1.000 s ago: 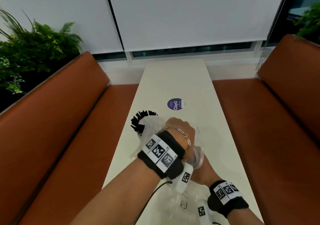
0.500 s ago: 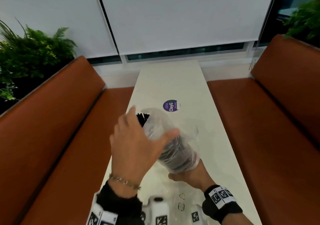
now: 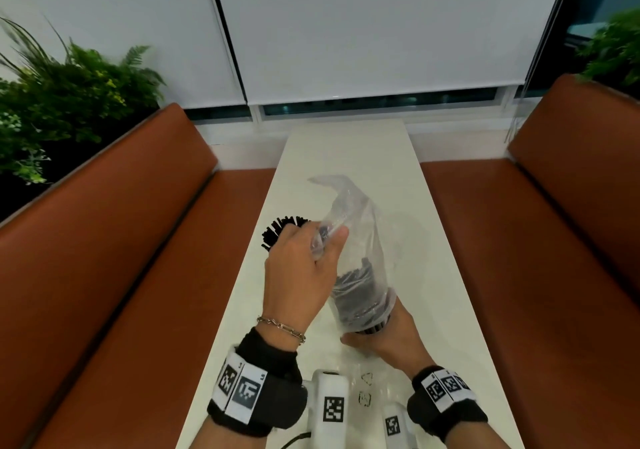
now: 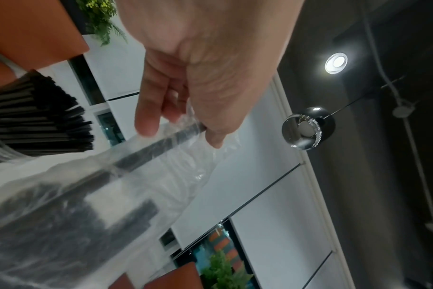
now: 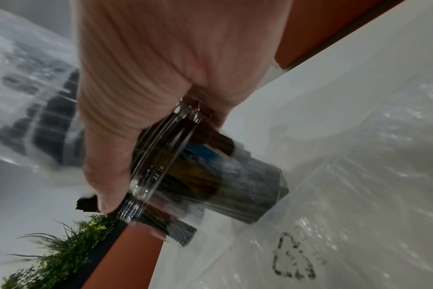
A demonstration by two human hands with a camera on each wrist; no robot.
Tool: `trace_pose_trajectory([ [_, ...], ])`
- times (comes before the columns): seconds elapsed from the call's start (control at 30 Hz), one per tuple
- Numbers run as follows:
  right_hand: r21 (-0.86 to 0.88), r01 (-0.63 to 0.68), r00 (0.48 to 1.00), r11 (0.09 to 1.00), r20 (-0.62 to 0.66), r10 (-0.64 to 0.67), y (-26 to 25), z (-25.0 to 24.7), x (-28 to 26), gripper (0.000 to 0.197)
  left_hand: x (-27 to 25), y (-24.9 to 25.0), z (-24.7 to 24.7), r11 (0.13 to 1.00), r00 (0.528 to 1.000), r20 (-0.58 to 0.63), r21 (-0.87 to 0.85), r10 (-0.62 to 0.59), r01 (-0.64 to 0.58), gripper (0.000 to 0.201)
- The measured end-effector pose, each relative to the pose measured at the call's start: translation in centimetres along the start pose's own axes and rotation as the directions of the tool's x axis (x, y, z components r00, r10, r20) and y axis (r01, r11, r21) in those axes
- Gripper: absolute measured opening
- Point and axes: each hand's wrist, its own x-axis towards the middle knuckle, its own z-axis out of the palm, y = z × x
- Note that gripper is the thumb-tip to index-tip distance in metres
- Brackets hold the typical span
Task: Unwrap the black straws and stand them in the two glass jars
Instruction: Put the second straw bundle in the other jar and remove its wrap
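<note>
The clear wrapper's [image 3: 349, 241] upper part was pinched by the left hand [image 3: 298, 275]; the glass jar [image 5: 185, 176] beneath was gripped by the right hand [image 3: 384, 334], near the bench's [image 3: 346, 151] near edge. The straw bundle's [image 3: 356, 289] long axis rose away from the right hand.

Two hands [image 3: 301, 275], one glass jar [image 5: 205, 176] in view, two clear plastic wrappers [image 3: 356, 241], two benches [image 3: 104, 258].
</note>
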Motion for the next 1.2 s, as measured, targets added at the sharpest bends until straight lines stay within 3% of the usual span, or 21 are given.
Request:
trace_pose_trajectory([
  [0.37,0.024,0.036,0.999,0.999,0.004,-0.036,-0.4,0.2,-0.3,0.093,-0.6,-0.2,0.8,0.992,0.995,-0.095,-0.128,-0.023,0.011,0.031],
  [0.53,0.013,0.028,0.999,1.000,-0.023,-0.027,-0.8,0.3,-0.5,0.082,-0.9,0.0,0.8,0.989,0.996,-0.085,-0.148,-0.016,0.004,0.035],
  [0.6,0.012,0.026,0.999,1.000,-0.024,-0.026,-0.8,0.3,-0.7,0.077,-0.9,-0.5,1.4,0.993,1.000,-0.023,-0.118,-0.011,0.009,0.030],
  [0.73,0.032,0.039,0.999,0.999,0.007,-0.039,-1.1,0.1,-1.1,0.072,-1.7,-1.5,3.9,0.999,0.964,0.263,-0.006,-0.039,0.042,0.032],
  [0.8,0.043,0.067,0.997,0.997,0.041,-0.068,-1.6,-0.1,-1.4,0.070,-2.0,-1.6,4.4,0.996,0.953,0.299,-0.051,-0.055,0.073,0.039],
  [0.9,0.062,0.056,0.997,0.996,0.055,-0.059,-1.7,-0.6,-1.6,0.070,-1.5,-0.7,2.9,0.994,0.983,0.183,-0.094,-0.035,0.053,0.066],
  [1.03,0.106,0.027,0.999,0.994,0.025,-0.030,-1.4,-1.0,-1.6,0.095,-0.1,1.6,-0.2,0.980,0.999,0.009,-0.195,-0.034,0.035,0.061],
  [1.2,0.105,0.027,0.999,0.994,0.021,-0.029,-2.2,-1.5,-1.6,0.101,1.6,1.6,-1.2,0.986,0.998,-0.019,-0.162,-0.052,0.048,0.061],
])
